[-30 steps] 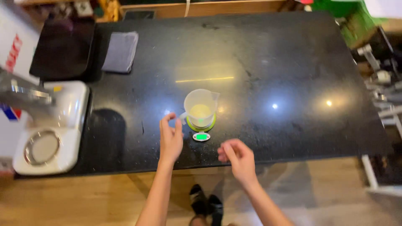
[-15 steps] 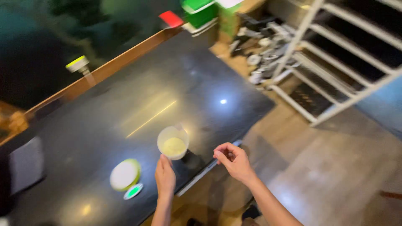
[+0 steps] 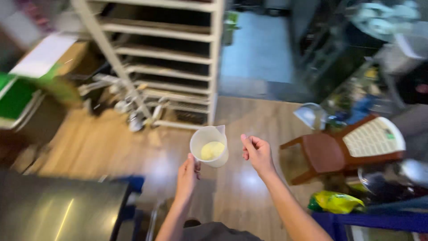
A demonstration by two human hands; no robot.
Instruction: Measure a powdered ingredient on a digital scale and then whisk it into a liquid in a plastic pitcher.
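Jug [image 3: 209, 146] now off black counter, over seemingly wooden floor [image 3: 249, 187].

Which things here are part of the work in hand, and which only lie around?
In hand: left hand holds white measuring cup with pale yellow content; right hand beside it, holding nothing.
Lying around: white rack, wooden chair, yellow bag, dark counter.

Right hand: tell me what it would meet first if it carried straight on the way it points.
The right hand points up and away, empty, fingers curled. Nothing shows directly ahead but bare wooden floor; the measuring cup sits beside it to the left. Depth is hard to judge.
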